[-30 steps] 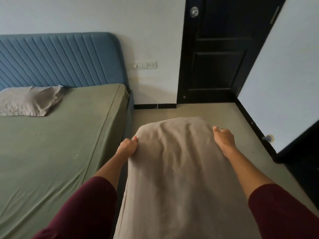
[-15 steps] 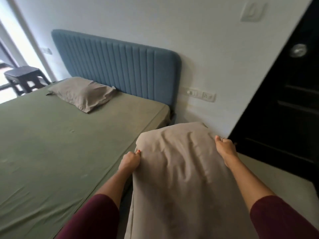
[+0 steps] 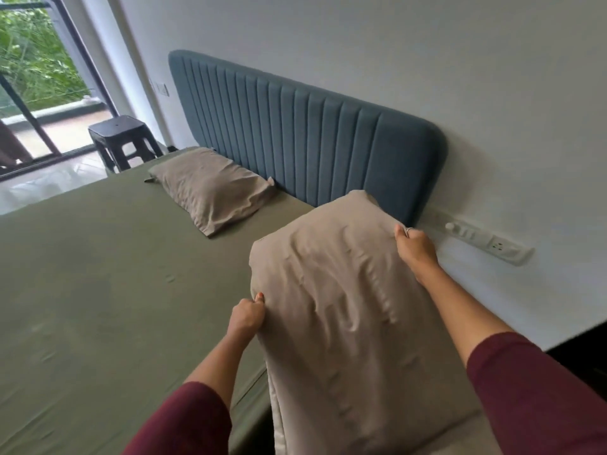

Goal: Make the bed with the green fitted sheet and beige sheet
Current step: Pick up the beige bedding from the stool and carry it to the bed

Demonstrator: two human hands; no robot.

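Stretching across the left lies the green fitted sheet (image 3: 98, 290), already smooth on the mattress, one beige pillow (image 3: 210, 188) by the blue headboard (image 3: 312, 139). Centre, the left hand (image 3: 246, 315) pinches a second beige pillow (image 3: 345, 307) at its edge; the right hand (image 3: 415, 246) grips the opposite edge. Pillow placing seems underway; next, it likely needs lowering beside the first.
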